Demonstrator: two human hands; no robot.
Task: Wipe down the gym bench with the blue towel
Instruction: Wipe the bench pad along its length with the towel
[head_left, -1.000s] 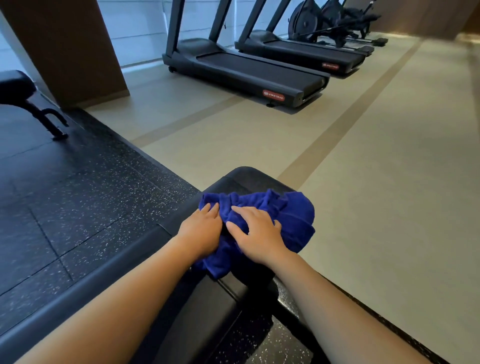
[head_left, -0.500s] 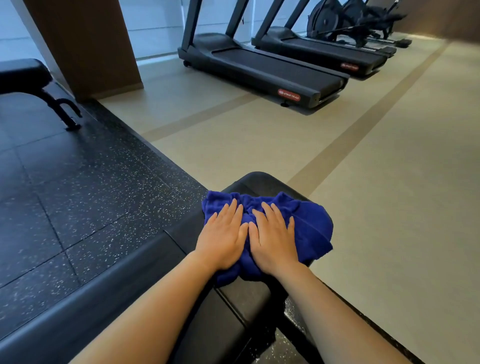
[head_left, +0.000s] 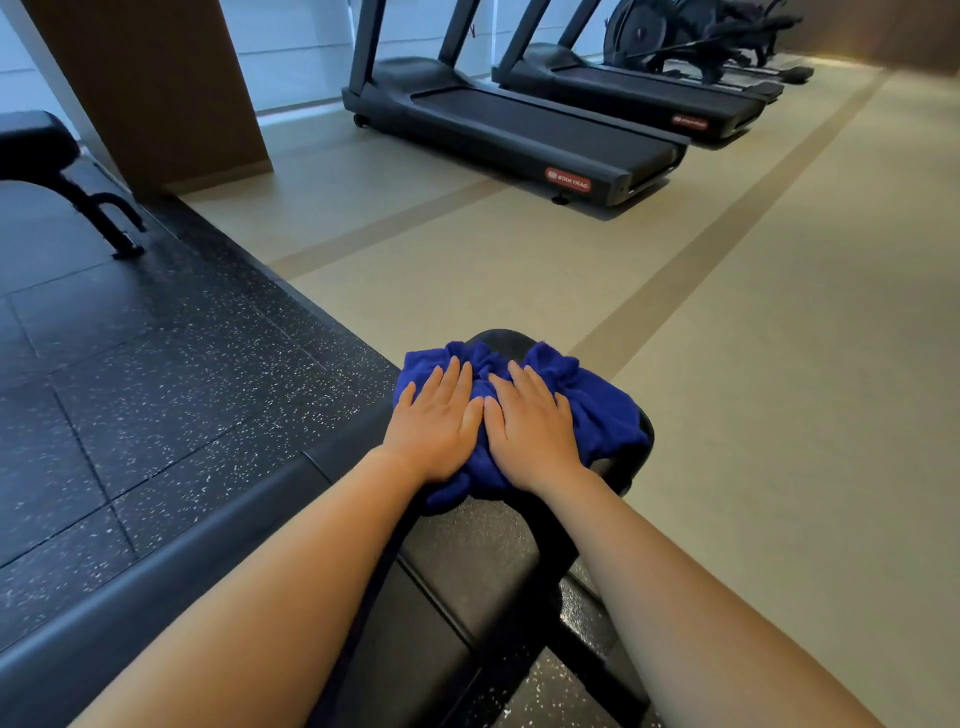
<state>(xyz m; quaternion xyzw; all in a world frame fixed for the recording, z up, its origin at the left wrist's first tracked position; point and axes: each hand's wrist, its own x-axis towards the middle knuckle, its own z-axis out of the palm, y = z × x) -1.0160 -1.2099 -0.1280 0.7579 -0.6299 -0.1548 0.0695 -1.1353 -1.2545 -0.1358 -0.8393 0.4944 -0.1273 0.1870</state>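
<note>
Both hands flat, left hand (head_left: 436, 421), right hand (head_left: 530, 423), pressing blue towel (head_left: 597, 400), gym bench (head_left: 467, 551)

Two bare hands press flat on a bunched blue towel (head_left: 587, 400) at the far end of a black padded gym bench (head_left: 467, 551). The left hand (head_left: 439, 421) and the right hand (head_left: 530, 423) lie side by side, fingers straight, thumbs nearly touching, both forearms reaching along the bench pad. To the left of the bench runs speckled black rubber flooring (head_left: 156, 389); to its right and beyond it, beige floor (head_left: 779, 364). Beyond the bench stand two treadmills, the nearer one (head_left: 514, 135) labelled Star Trac. Another black bench (head_left: 36, 145) stands far off to the left of the gym bench, beside a brown pillar (head_left: 156, 88).
</note>
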